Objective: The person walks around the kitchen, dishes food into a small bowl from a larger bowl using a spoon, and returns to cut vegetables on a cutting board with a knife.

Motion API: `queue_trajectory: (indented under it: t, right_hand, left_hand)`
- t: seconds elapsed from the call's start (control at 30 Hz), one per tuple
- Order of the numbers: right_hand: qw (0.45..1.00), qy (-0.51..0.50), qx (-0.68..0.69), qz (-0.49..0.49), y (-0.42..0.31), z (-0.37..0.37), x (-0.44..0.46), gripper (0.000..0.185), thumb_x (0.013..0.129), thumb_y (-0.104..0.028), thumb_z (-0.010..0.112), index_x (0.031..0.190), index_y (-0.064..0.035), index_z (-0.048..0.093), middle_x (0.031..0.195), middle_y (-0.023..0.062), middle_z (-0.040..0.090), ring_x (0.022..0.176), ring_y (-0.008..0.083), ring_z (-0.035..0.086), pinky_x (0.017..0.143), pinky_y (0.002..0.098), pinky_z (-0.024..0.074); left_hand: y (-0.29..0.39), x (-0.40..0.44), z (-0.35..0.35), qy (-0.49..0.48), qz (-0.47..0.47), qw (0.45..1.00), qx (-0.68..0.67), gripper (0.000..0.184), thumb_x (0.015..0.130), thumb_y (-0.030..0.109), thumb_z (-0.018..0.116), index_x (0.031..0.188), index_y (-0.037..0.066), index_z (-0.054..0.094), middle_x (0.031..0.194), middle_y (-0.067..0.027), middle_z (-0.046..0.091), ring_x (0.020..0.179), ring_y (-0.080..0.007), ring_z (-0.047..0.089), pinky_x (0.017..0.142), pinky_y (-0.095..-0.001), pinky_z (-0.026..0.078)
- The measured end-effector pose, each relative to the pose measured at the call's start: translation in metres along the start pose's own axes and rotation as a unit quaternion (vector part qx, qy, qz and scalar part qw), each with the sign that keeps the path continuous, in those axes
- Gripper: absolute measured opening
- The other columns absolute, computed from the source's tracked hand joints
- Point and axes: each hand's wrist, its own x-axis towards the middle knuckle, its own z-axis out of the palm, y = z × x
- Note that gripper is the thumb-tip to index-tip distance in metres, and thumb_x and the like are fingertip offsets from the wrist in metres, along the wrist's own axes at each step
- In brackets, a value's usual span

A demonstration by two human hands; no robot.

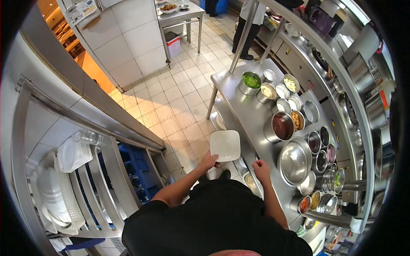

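The steel table (251,113) has a hard long edge; the white dish (225,146), just beside it, could chip on a careless swing. Gripped one-sidedly at its near corner by the left hand (208,161), the dish could tip or slip floorward. The right hand (262,171), curled closed near that edge, gives it no support.

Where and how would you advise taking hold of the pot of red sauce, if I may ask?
I'd grip the pot by its rim and upper wall, the right hand coming from the table's near edge. No handle shows, and bare table lies that side, while a smaller pot and bowl crowd others.
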Motion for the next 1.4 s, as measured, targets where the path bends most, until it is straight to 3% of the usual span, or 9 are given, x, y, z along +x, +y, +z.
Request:
queue_trajectory:
  t: [0.17, 0.27, 0.4, 0.77, 0.9, 1.0, 1.2, 1.3, 1.4]
  right_hand:
    - [1.000, 0.004, -0.026, -0.012, -0.016, 0.003, 0.000, 0.020, 0.075, -0.020, 0.061, 0.079, -0.0002, 0.062, 0.067, 0.0113, 0.062, 0.062, 0.0195, 0.059, 0.061, 0.0333, 0.0465]
    - [1.000, -0.015, 0.007, -0.023, -0.021, 0.012, 0.009, 0.014, 0.076, -0.016, 0.060, 0.075, -0.0020, 0.059, 0.060, 0.0028, 0.057, 0.054, 0.0104, 0.052, 0.052, 0.0271, 0.0407]
    - [0.998, -0.031, -0.031, -0.047, -0.055, 0.014, 0.012, 0.019, 0.073, -0.019, 0.061, 0.078, -0.0013, 0.061, 0.067, 0.0106, 0.062, 0.062, 0.0184, 0.059, 0.061, 0.0325, 0.0464]
    - [0.985, -0.103, -0.093, -0.100, -0.105, 0.068, 0.073, 0.022, 0.072, -0.025, 0.059, 0.079, -0.0040, 0.063, 0.073, 0.0134, 0.064, 0.069, 0.0266, 0.062, 0.064, 0.0362, 0.0482]
    - [0.978, -0.142, -0.096, -0.116, -0.138, 0.099, 0.117, 0.024, 0.072, -0.027, 0.059, 0.078, -0.0043, 0.064, 0.076, 0.0139, 0.065, 0.071, 0.0280, 0.063, 0.066, 0.0376, 0.0488]
    - [0.974, -0.184, -0.069, -0.113, -0.157, 0.126, 0.163, 0.024, 0.073, -0.026, 0.058, 0.080, -0.0041, 0.064, 0.077, 0.0156, 0.065, 0.073, 0.0297, 0.063, 0.067, 0.0379, 0.0487]
    - [0.955, -0.254, -0.059, -0.145, -0.218, 0.175, 0.274, 0.025, 0.078, -0.023, 0.048, 0.080, -0.0043, 0.064, 0.076, 0.0168, 0.064, 0.073, 0.0277, 0.063, 0.065, 0.0382, 0.0468]
    - [0.933, -0.327, -0.073, -0.131, -0.275, 0.176, 0.307, 0.029, 0.084, -0.027, 0.048, 0.085, -0.0037, 0.066, 0.073, 0.0110, 0.062, 0.068, 0.0176, 0.057, 0.066, 0.0300, 0.0461]
    - [0.933, -0.341, 0.025, -0.110, -0.294, 0.203, 0.344, 0.053, 0.089, -0.049, 0.047, 0.091, 0.0010, 0.065, 0.080, 0.0127, 0.066, 0.073, 0.0194, 0.061, 0.068, 0.0331, 0.0469]
  left_hand:
    - [0.000, 0.005, -0.009, 0.003, 0.011, 1.000, 0.002, 0.034, 0.090, 0.013, 0.046, 0.119, -0.002, 0.041, 0.088, -0.0129, 0.057, 0.063, -0.0184, 0.057, 0.049, -0.0321, 0.053]
    - [0.004, 0.010, -0.019, -0.004, 0.011, 1.000, 0.001, 0.033, 0.089, 0.013, 0.046, 0.118, -0.002, 0.041, 0.088, -0.0128, 0.056, 0.063, -0.0183, 0.057, 0.050, -0.0321, 0.053]
    - [0.016, 0.007, -0.030, 0.017, 0.020, 1.000, -0.016, 0.031, 0.089, 0.013, 0.047, 0.116, -0.001, 0.043, 0.085, -0.0118, 0.057, 0.062, -0.0179, 0.057, 0.050, -0.0319, 0.053]
    - [0.032, 0.031, -0.076, 0.096, 0.031, 0.994, -0.040, 0.027, 0.087, 0.011, 0.046, 0.111, -0.001, 0.046, 0.075, -0.0109, 0.060, 0.055, -0.0176, 0.059, 0.046, -0.0294, 0.051]
    - [0.063, 0.052, -0.101, 0.120, 0.018, 0.991, -0.049, 0.027, 0.088, 0.013, 0.047, 0.111, -0.002, 0.047, 0.077, -0.0116, 0.061, 0.057, -0.0182, 0.060, 0.046, -0.0293, 0.051]
    - [0.092, 0.077, -0.125, 0.149, 0.028, 0.988, -0.044, 0.033, 0.088, 0.014, 0.052, 0.115, -0.003, 0.044, 0.088, -0.0132, 0.059, 0.061, -0.0205, 0.061, 0.048, -0.0334, 0.055]
    - [0.170, 0.123, -0.170, 0.193, 0.018, 0.980, -0.053, 0.025, 0.088, 0.012, 0.051, 0.107, -0.004, 0.049, 0.078, -0.0115, 0.060, 0.058, -0.0194, 0.061, 0.049, -0.0333, 0.056]
    - [0.210, 0.146, -0.196, 0.188, 0.027, 0.981, -0.042, 0.022, 0.088, 0.012, 0.049, 0.105, -0.002, 0.049, 0.079, -0.0118, 0.060, 0.059, -0.0188, 0.060, 0.049, -0.0330, 0.054]
    - [0.237, 0.170, -0.216, 0.180, 0.052, 0.981, -0.045, 0.023, 0.088, 0.012, 0.049, 0.106, -0.003, 0.049, 0.080, -0.0120, 0.060, 0.060, -0.0188, 0.060, 0.048, -0.0329, 0.053]
